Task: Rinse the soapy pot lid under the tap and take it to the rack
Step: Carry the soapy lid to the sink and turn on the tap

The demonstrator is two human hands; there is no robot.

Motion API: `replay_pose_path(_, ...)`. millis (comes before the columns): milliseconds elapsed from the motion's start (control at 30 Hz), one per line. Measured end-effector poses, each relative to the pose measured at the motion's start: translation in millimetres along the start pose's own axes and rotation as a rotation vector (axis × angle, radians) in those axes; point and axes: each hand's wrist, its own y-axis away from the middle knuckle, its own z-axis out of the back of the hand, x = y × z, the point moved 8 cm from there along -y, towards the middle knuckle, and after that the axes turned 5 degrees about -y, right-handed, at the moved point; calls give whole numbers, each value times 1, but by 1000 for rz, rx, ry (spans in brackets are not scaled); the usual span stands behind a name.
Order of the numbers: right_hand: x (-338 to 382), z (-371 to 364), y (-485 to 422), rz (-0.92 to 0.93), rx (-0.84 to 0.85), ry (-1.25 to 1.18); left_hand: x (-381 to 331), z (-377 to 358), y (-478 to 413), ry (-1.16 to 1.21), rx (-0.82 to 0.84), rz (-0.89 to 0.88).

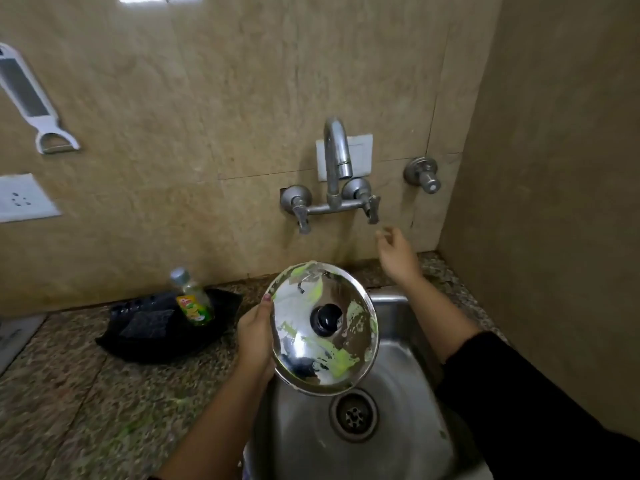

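A round steel pot lid [322, 355] with a black knob and streaks of green-white soap is held tilted over the sink [391, 306]. My left hand [254, 336] grips its left rim. My right hand [394, 252] is raised with fingers apart, just below and to the right of the tap's right handle [373, 210], not touching it. The wall-mounted tap [336, 150] curves out above the lid. No water is running. No rack is in view.
A black tray [145, 344] with a dish-soap bottle [194, 299] and a dark scrub pad sits on the granite counter [86, 410] left of the sink. The drain [353, 415] lies below the lid. A wall corner closes the right side. A second valve [423, 176] juts from the wall.
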Motion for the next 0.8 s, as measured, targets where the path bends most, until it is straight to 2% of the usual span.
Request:
replay_pose_path(267, 25, -14, -55, 18, -71, 25, -13, -23, -14, 70, 82, -29)
replay_pose_path(467, 25, -17, -60, 65, -90, 200, -9, -28, -15, 87, 129, -43)
replay_pose_path(800, 21, -16, -65, 101, -14, 108, -7, -36, -18, 116, 137, -17)
